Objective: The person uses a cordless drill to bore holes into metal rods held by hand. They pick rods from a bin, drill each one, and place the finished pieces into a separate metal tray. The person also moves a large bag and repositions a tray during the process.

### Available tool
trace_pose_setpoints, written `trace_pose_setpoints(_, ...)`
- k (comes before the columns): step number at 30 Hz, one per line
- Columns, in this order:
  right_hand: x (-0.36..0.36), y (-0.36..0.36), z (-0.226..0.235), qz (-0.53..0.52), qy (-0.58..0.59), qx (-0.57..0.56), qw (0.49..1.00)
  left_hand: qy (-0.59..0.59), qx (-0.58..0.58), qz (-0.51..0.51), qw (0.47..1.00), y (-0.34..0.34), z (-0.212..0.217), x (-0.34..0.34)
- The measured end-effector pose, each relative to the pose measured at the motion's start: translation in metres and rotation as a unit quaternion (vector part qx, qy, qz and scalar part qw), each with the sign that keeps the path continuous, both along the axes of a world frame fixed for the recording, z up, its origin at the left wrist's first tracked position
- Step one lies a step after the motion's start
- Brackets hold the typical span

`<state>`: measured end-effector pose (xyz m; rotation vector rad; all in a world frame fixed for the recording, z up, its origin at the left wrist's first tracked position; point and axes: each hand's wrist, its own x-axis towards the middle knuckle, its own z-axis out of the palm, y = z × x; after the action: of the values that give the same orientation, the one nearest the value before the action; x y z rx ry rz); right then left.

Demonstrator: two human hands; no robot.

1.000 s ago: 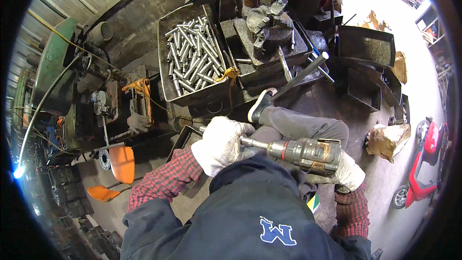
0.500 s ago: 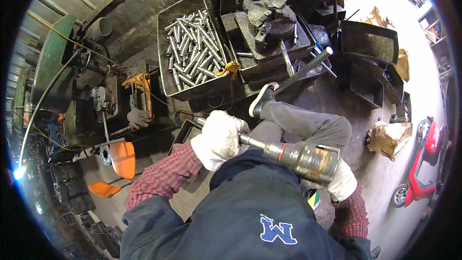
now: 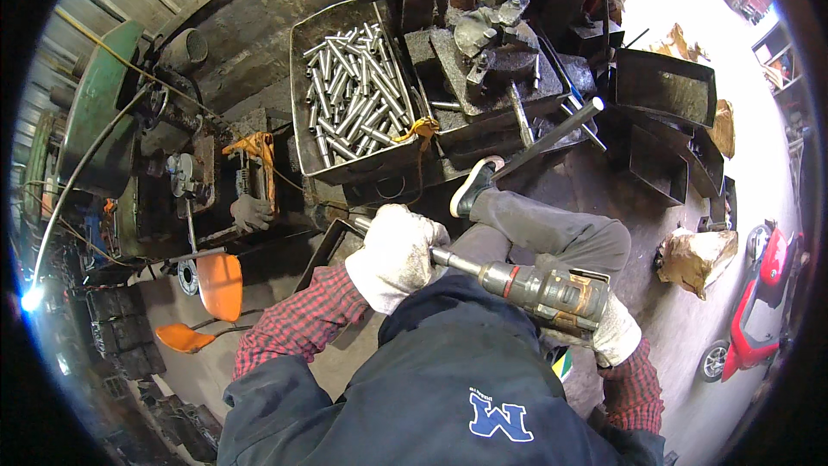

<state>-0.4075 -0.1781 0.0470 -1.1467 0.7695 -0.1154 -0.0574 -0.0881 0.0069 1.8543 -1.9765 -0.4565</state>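
My left hand point(image 3: 397, 257), in a thick white glove, is closed around a metal pin point(image 3: 360, 219), whose grey end sticks out past the glove. From the other side of that glove runs the slim steel nose of a handheld power tool point(image 3: 552, 292). The tool has a worn grey-brown body and a red ring, and lies level across my lap. My right hand point(image 3: 617, 335), also gloved in white, grips the tool at its rear; the fingers are partly hidden behind the body. Where the nose meets the pin is covered by the left glove.
Ahead stands a metal bin point(image 3: 297, 121) heaped with steel pins point(image 3: 354, 91). Right of it are a greasy steel fixture point(image 3: 483, 43) and a slanting bar point(image 3: 556, 140). An orange seat point(image 3: 221, 286) is at left; dark trays point(image 3: 664, 86), a torn sack point(image 3: 697, 261) and a red scooter point(image 3: 759, 302) are at right.
The view has shifted slightly, so the bin and fixture appear a little lower and further right. The power tool's body looks slightly rolled; both hands keep their holds.
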Motion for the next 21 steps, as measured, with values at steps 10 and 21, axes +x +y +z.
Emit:
trace_pose_setpoints(10,-0.002,0.005,0.016,0.011,0.012,-0.026,1.0,0.015,0.07,-0.014,0.997,0.003,-0.005,0.004)
trace_pose_setpoints(21,0.001,-0.003,0.013,-0.1,-0.013,0.179,0.979,0.012,-0.002,0.001,1.0,0.004,-0.001,0.014)
